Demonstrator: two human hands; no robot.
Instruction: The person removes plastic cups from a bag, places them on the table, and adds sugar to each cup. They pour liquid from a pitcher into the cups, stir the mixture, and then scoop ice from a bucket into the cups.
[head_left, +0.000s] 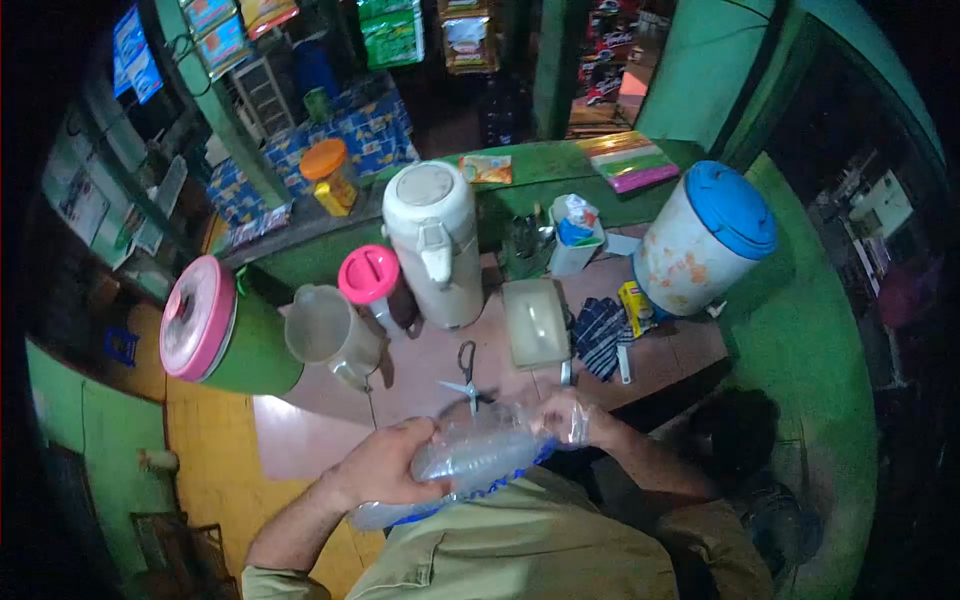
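My left hand (388, 462) grips a stack of clear plastic cups in a transparent sleeve (470, 455), held sideways close to my chest. My right hand (575, 418) pinches the open end of that plastic sleeve at the stack's right end. Just beyond my hands, a pair of scissors (467, 375) lies on the brown counter (420, 360).
On the counter stand a green container with a pink lid (225, 335), a clear jug (330, 335), a pink-capped flask (372, 280), a white thermos pot (435, 245), a beige box (535, 320), a folded cloth (598, 335) and a blue-lidded cooler (705, 240).
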